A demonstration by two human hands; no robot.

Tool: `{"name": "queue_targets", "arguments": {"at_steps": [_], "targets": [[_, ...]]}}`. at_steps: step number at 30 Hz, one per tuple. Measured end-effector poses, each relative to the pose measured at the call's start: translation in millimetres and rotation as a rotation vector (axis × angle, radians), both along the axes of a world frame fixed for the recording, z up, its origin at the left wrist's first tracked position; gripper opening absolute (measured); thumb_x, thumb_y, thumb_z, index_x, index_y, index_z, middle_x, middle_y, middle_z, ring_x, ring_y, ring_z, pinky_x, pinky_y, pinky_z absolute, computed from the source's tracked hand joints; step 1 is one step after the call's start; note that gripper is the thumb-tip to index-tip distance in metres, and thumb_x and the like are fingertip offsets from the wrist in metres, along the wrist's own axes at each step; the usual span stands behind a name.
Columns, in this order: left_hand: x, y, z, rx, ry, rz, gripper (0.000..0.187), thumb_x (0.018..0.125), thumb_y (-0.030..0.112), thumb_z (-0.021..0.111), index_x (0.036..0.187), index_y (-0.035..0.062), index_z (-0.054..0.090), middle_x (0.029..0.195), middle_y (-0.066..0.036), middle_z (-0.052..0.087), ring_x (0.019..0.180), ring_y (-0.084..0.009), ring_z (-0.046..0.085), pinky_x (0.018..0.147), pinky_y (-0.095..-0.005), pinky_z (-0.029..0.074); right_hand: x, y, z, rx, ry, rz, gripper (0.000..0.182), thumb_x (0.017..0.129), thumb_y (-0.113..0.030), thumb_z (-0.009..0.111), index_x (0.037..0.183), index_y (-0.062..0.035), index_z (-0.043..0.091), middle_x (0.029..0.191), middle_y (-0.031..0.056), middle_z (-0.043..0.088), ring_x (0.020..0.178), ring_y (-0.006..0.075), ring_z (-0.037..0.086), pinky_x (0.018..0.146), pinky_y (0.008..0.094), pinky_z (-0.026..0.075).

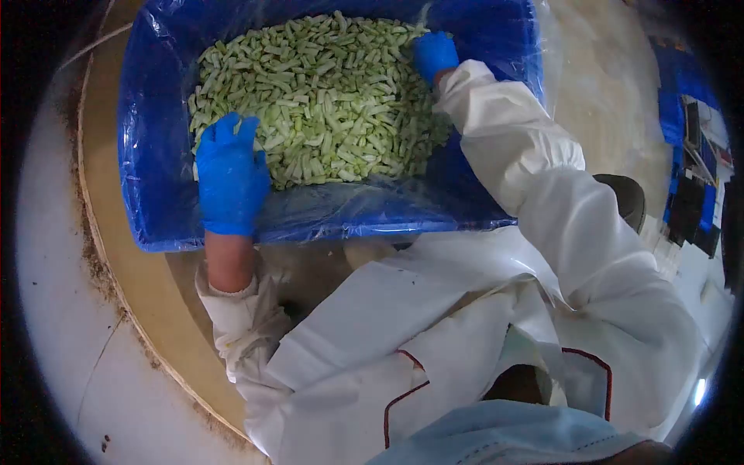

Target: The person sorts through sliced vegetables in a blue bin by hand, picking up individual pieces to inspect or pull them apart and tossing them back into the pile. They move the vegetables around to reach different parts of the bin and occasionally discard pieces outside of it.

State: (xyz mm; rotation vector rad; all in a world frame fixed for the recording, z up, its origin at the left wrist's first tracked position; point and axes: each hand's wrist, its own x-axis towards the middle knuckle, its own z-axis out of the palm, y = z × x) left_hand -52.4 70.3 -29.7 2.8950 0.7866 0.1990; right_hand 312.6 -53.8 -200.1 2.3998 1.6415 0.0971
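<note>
A heap of pale green chopped vegetable pieces (333,101) fills the middle of a blue crate (155,240) lined with clear plastic film (310,213). My left hand (231,182), in a blue glove, lies over the heap's left edge with its fingers apart. At the far right corner of the heap is my right hand (435,56), gloved the same way. Its fingers look curled inward beside the pieces and the film; I cannot tell what is between them.
Below the crate spreads my white apron (372,310). A tan floor band (151,302) curves along the left, bordering a whitish, stained surface (58,256). Blue and dark stacked items (694,178) stand at the far right.
</note>
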Motion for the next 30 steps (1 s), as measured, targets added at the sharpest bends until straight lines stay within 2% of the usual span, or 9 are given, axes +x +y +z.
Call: {"name": "queue_targets", "arguments": {"at_steps": [2,4,8,11,14,20,24,27,30], "targets": [[-2,2,-8,-0.024,0.025,-0.005,0.033,0.072,0.007,0.062,0.105,0.0043,0.057,0.105,-0.020,0.056,0.100,-0.0358,0.052,0.088,-0.0417,0.041,-15,-5,8,-0.056,0.082,-0.092,0.019,0.072,-0.021,0.056,0.078,-0.0088,0.069,0.084,0.0125,0.066,0.077,0.0295,0.064,0.066,0.0417,0.050],[-5,3,-16,-0.052,-0.056,-0.034,0.031,0.072,0.007,0.061,0.103,0.0033,0.058,0.101,-0.019,0.057,0.096,-0.0348,0.052,0.084,-0.0412,0.042,-46,-3,33,-0.195,0.672,-0.195,0.023,0.074,-0.024,0.056,0.081,-0.0058,0.067,0.084,0.0164,0.064,0.077,0.0338,0.062,0.069,0.0444,0.049],[-2,-1,-10,-0.219,-0.066,0.003,0.030,0.076,0.011,0.062,0.104,0.0040,0.057,0.104,-0.019,0.057,0.098,-0.0348,0.053,0.087,-0.0408,0.042,-132,-15,80,0.110,1.063,0.118,0.039,0.082,-0.039,0.053,0.096,-0.0034,0.062,0.085,0.0195,0.062,0.080,0.0389,0.059,0.073,0.0434,0.047],[0,-3,-4,-0.216,-0.061,-0.005,0.028,0.076,0.012,0.063,0.102,0.0037,0.058,0.102,-0.018,0.058,0.096,-0.0346,0.054,0.084,-0.0403,0.043,-163,-8,113,0.092,1.238,-0.003,0.031,0.085,-0.029,0.056,0.105,-0.0046,0.059,0.089,0.0169,0.063,0.078,0.0300,0.061,0.071,0.0361,0.048],[15,-17,5,-0.247,-0.244,-0.188,0.024,0.078,0.013,0.061,0.100,0.0038,0.060,0.097,-0.018,0.059,0.091,-0.0348,0.056,0.079,-0.0407,0.045,-177,-10,104,0.303,1.348,0.222,0.028,0.082,-0.025,0.060,0.101,-0.0040,0.061,0.091,0.0154,0.062,0.077,0.0304,0.060,0.069,0.0354,0.048],[14,-18,6,-0.332,0.190,-0.221,0.021,0.081,0.014,0.056,0.096,0.0004,0.060,0.091,-0.019,0.058,0.084,-0.0344,0.057,0.072,-0.0409,0.045,-192,-7,130,0.297,0.984,0.405,0.022,0.080,-0.021,0.061,0.096,-0.0051,0.063,0.086,0.0123,0.061,0.074,0.0294,0.059,0.065,0.0356,0.048],[8,-13,23,-0.481,-0.090,-0.336,0.018,0.079,0.012,0.055,0.091,-0.0007,0.059,0.081,-0.017,0.054,0.077,-0.0340,0.055,0.067,-0.0395,0.044,-197,-5,136,0.475,1.011,0.646,0.018,0.082,-0.020,0.058,0.088,-0.0046,0.063,0.079,0.0119,0.059,0.067,0.0286,0.057,0.058,0.0332,0.046],[2,-10,30,-0.581,-0.345,-0.394,0.016,0.073,0.011,0.058,0.086,0.0006,0.060,0.069,-0.014,0.049,0.066,-0.0328,0.049,0.058,-0.0398,0.040,-209,-8,160,0.181,1.935,0.045,0.019,0.086,-0.020,0.055,0.085,-0.0022,0.061,0.070,0.0073,0.056,0.059,0.0211,0.053,0.052,0.0310,0.043],[-3,-10,26,-0.675,-0.525,-0.480,0.018,0.069,0.012,0.061,0.083,0.0005,0.059,0.071,-0.014,0.049,0.065,-0.0330,0.047,0.056,-0.0396,0.037,-205,-10,175,-0.126,2.350,-0.238,0.016,0.086,-0.018,0.051,0.082,-0.0039,0.058,0.062,0.0088,0.050,0.054,0.0249,0.047,0.051,0.0334,0.040]]}}
